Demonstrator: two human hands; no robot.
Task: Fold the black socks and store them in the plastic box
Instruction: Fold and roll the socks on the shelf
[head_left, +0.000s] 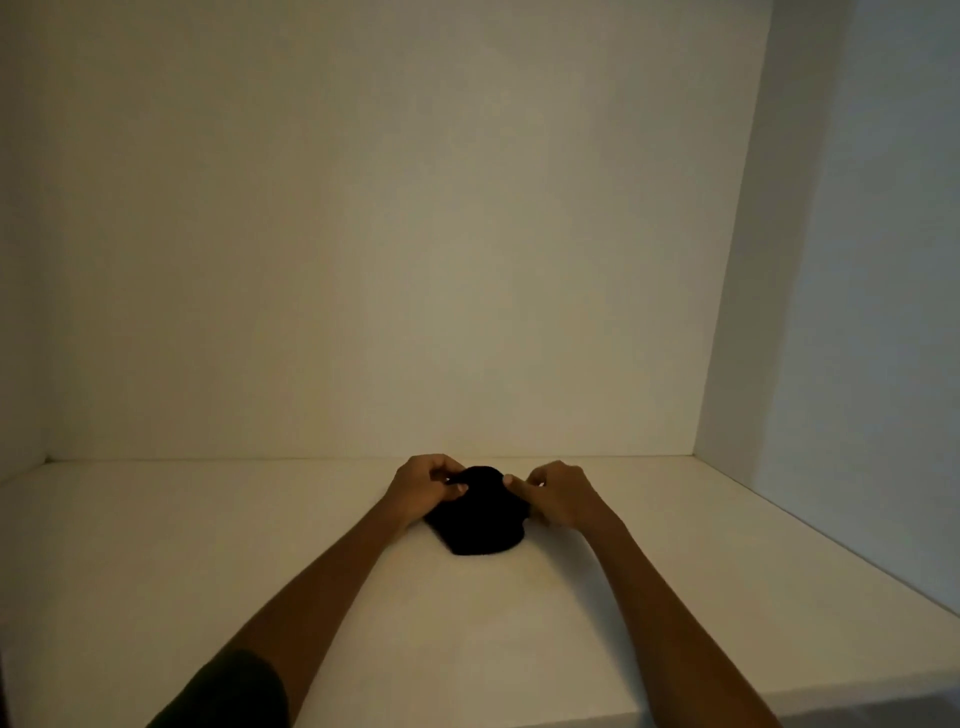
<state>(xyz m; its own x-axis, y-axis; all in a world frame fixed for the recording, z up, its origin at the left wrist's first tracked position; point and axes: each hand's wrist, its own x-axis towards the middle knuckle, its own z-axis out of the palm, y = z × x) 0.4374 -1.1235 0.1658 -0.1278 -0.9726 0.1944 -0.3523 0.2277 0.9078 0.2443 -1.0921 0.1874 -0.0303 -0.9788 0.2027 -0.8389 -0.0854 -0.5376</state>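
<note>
The black socks (480, 514) lie bunched in a dark lump on the white table (208, 571), near its far edge by the wall (415, 208). The light is dim, so folds, seams and whether this is one sock or a pair cannot be made out (it reads as a single black shape). The left hand (427, 488) pinches the far left part of the bundle, thumb and fingertips closed on the cloth. The right hand (561, 496) grips the right side, its fingers curled into the fabric; their tips are hidden behind the cloth. A dark sleeve (234, 696) is cut off at the bottom edge. No writing or label can be read anywhere.
</note>
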